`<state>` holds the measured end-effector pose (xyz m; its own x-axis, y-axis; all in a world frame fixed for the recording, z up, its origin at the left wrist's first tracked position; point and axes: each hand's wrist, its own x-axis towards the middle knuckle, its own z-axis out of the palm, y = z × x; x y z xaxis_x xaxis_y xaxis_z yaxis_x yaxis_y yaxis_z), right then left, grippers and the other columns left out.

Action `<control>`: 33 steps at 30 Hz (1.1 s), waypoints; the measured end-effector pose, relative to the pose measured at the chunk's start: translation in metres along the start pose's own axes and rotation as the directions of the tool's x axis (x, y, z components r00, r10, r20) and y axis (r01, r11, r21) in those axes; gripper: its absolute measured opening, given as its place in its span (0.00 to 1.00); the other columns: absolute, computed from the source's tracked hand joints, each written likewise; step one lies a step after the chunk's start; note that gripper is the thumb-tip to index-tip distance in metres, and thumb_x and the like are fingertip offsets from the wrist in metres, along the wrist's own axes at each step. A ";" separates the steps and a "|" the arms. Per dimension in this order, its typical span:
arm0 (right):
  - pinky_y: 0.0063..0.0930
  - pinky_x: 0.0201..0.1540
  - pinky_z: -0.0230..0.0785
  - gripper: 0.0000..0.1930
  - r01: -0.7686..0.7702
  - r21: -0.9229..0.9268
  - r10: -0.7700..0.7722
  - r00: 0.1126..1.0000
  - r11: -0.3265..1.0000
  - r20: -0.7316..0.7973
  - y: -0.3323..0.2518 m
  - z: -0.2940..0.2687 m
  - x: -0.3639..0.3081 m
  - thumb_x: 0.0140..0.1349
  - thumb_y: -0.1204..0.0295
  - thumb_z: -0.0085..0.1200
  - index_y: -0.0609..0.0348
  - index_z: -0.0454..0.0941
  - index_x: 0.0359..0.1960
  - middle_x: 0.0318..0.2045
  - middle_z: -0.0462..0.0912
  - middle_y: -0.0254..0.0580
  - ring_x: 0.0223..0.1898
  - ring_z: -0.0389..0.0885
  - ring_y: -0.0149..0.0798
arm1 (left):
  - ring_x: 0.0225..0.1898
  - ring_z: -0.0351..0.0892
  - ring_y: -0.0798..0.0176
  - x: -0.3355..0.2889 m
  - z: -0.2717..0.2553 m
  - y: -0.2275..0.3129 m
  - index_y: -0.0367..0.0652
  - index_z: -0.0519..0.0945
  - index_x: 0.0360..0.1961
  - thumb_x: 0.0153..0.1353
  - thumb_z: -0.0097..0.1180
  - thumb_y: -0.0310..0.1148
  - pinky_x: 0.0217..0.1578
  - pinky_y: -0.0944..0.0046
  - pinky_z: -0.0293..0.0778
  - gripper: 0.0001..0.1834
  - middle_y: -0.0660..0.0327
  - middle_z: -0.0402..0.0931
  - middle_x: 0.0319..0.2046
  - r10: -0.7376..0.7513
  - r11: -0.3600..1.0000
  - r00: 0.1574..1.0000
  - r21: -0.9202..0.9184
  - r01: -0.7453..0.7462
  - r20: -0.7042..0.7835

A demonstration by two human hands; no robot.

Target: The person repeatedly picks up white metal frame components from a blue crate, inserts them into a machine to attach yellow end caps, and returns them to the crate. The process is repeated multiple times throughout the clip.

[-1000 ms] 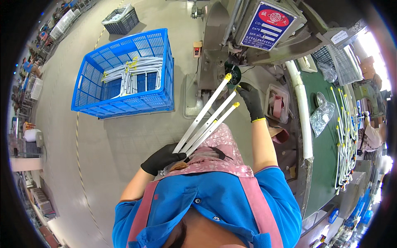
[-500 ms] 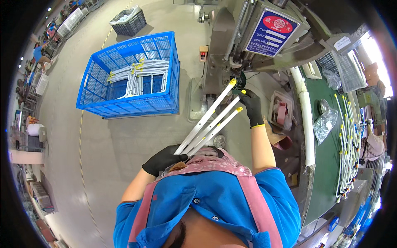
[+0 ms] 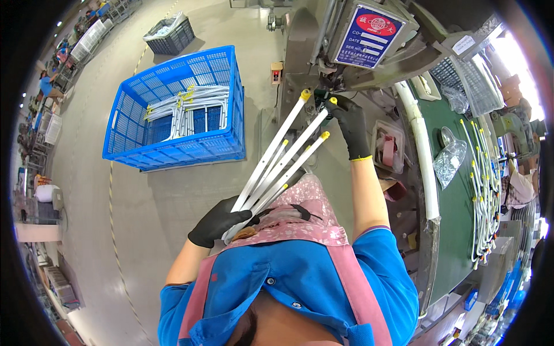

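Gripping the low ends of the white tubes (image 3: 277, 167), the gloved left hand (image 3: 218, 222) curls closed near the apron. At one o'clock, the outstretched right hand (image 3: 349, 124) pinches a tube tip beside the machine (image 3: 323, 40).

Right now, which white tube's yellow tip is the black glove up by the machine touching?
The right hand fingers pinch the white tube whose yellow tip sits farthest right; the other tubes' yellow tips stand free.

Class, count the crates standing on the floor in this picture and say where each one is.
2. A blue crate holding white tubes stands left of the person; a dark grey crate stands farther off, beyond it. Others may be hidden near the picture's rim.
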<state>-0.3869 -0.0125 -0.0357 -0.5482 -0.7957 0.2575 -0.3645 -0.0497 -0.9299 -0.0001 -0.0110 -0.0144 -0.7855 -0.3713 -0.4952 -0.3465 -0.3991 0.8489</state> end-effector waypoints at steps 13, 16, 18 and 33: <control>0.25 0.40 0.71 0.19 -0.032 -0.232 0.044 0.998 0.972 0.045 0.000 0.016 0.012 0.57 0.66 0.59 0.65 0.78 0.47 0.36 0.84 0.43 0.34 0.80 0.30 | 0.43 0.76 0.64 -0.002 0.001 -0.012 0.34 0.72 0.53 0.60 0.56 0.37 0.47 0.65 0.70 0.24 0.55 0.78 0.43 0.033 0.999 0.999 0.024 -0.032 -0.043; 0.26 0.39 0.71 0.19 -0.150 -0.088 0.155 0.987 0.985 0.051 0.003 0.019 0.012 0.56 0.64 0.59 0.64 0.79 0.46 0.34 0.85 0.44 0.34 0.81 0.31 | 0.45 0.75 0.61 -0.009 0.001 -0.003 0.33 0.72 0.54 0.58 0.55 0.39 0.49 0.63 0.68 0.25 0.54 0.77 0.46 0.029 0.999 0.999 0.031 -0.029 -0.021; 0.26 0.39 0.72 0.19 -0.089 -0.179 0.098 0.994 0.980 0.039 0.007 0.018 0.012 0.56 0.64 0.59 0.64 0.80 0.45 0.34 0.85 0.45 0.34 0.81 0.32 | 0.44 0.75 0.62 -0.013 0.003 0.002 0.33 0.73 0.53 0.58 0.55 0.38 0.49 0.63 0.68 0.25 0.54 0.78 0.44 0.018 1.000 0.999 0.001 -0.018 -0.030; 0.26 0.46 0.67 0.19 -0.207 0.040 0.194 0.958 0.977 0.209 0.064 0.002 -0.027 0.57 0.66 0.56 0.66 0.77 0.46 0.39 0.81 0.39 0.39 0.76 0.32 | 0.41 0.76 0.65 -0.005 0.005 -0.006 0.34 0.76 0.50 0.52 0.59 0.31 0.46 0.66 0.69 0.23 0.56 0.79 0.41 -0.025 0.995 0.998 0.096 0.032 -0.064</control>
<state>-0.3940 0.0045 -0.1027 -0.4393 -0.8983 0.0112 -0.2125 0.0918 -0.9728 0.0032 -0.0024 -0.0160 -0.7421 -0.4137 -0.5274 -0.4188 -0.3281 0.8467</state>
